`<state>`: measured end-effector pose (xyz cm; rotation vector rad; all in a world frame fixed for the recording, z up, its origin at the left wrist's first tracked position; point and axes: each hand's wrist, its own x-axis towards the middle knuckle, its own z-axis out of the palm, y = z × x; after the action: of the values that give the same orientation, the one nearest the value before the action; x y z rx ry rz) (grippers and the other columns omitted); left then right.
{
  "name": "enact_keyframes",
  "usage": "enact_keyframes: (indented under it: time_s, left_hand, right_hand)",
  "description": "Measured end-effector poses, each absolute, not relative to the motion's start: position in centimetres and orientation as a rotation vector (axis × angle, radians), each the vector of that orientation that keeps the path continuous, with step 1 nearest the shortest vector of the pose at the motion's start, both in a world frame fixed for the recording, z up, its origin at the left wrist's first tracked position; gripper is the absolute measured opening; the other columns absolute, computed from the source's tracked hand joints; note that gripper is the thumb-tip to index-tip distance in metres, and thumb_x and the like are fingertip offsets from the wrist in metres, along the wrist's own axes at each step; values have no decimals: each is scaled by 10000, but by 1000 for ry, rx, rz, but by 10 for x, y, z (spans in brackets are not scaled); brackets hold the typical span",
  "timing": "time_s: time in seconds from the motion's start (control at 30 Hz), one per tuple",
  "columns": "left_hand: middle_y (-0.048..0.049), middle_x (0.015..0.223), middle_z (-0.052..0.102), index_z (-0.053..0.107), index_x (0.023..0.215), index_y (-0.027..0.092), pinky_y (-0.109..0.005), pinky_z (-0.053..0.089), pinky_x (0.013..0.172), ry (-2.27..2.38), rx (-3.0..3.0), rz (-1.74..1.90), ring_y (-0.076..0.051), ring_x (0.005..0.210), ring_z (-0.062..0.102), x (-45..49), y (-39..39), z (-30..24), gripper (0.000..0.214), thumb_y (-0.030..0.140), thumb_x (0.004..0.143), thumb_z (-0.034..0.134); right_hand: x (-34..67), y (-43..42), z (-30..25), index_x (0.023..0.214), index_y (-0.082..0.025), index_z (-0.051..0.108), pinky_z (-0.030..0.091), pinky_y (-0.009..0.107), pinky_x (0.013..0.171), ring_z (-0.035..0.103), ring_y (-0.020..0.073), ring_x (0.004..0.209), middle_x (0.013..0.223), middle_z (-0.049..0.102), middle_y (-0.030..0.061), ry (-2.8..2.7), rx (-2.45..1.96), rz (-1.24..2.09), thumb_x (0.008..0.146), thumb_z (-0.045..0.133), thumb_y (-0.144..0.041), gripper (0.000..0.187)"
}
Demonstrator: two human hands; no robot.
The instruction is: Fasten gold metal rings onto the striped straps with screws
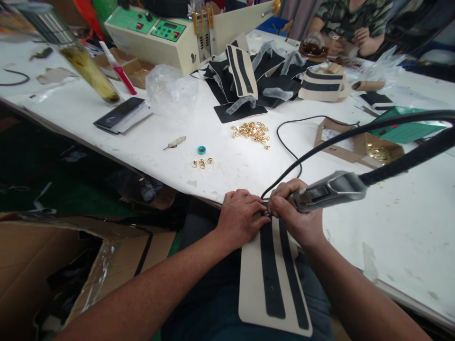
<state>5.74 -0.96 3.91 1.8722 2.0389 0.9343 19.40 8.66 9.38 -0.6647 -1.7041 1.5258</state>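
A beige panel with two black strips [252,289] lies over my lap, its far end at the table edge. My left hand [240,215] grips that far end, fingers curled over it. Beside the fingertips is a small shiny metal piece [266,213], partly covered. My right hand [302,222] is wrapped round a corded power screwdriver [330,190], held nearly level with its cord running off to the right. Its tip is hidden behind my fingers, close to the metal piece. Ahead on the table lie a pile of gold metal fittings [251,131] and several loose ones [202,163].
A blue cap [201,150] and a small awl-like tool [176,143] lie left of the fittings. Stacked panels [245,71] stand behind, near a cream machine [156,38]. Divided cardboard box [337,151] at right; glass bottle [85,66] at left. A co-worker [351,28] sits opposite.
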Motion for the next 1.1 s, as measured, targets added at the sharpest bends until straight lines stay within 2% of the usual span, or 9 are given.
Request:
enact_keyframes:
  time_s: [0.1,0.37,0.57,0.77,0.93,1.1]
  left_hand:
    - [-26,1083,763,765,1026,296,-485,411,942,2055,1891,905,-293,1158,596,58,-9,39,175,426,909,777]
    - [-20,1051,755,759,1047,303,-492,399,926,2057,1893,918,-293,1152,595,59,-10,40,186,437,918,769]
    - [-21,1099,757,759,1051,301,-503,398,948,2041,1899,901,-294,1169,589,58,-10,41,185,446,936,745]
    - [-23,1101,758,759,1070,304,-496,406,964,2040,1884,893,-292,1182,589,58,-10,41,188,434,934,749]
    - [-15,1045,755,762,1020,303,-489,411,948,2050,1866,904,-288,1141,602,58,-10,43,205,475,909,777]
    - [7,1103,772,753,1044,300,-491,411,953,2063,1862,901,-287,1166,583,60,-11,42,196,403,887,808]
  right_hand:
    - [194,88,95,797,-229,598,487,332,606,544,156,613,700,592,-14,-1817,-604,1475,890,789,-358,248]
    - [194,94,86,794,-231,576,490,324,587,532,146,579,679,595,-26,-1810,-539,1521,918,762,-355,257]
    - [192,93,85,782,-234,576,488,323,584,546,154,593,682,603,-20,-1788,-528,1544,904,776,-383,278]
    - [190,91,85,773,-236,558,446,310,558,489,138,555,650,567,-36,-1744,-543,1544,918,769,-377,292]
    - [190,89,86,770,-233,548,476,324,593,530,149,585,656,577,-30,-1703,-513,1539,910,779,-413,325]
    - [189,94,87,778,-222,615,455,307,564,532,150,599,672,587,-21,-1764,-493,1550,836,855,-466,348]
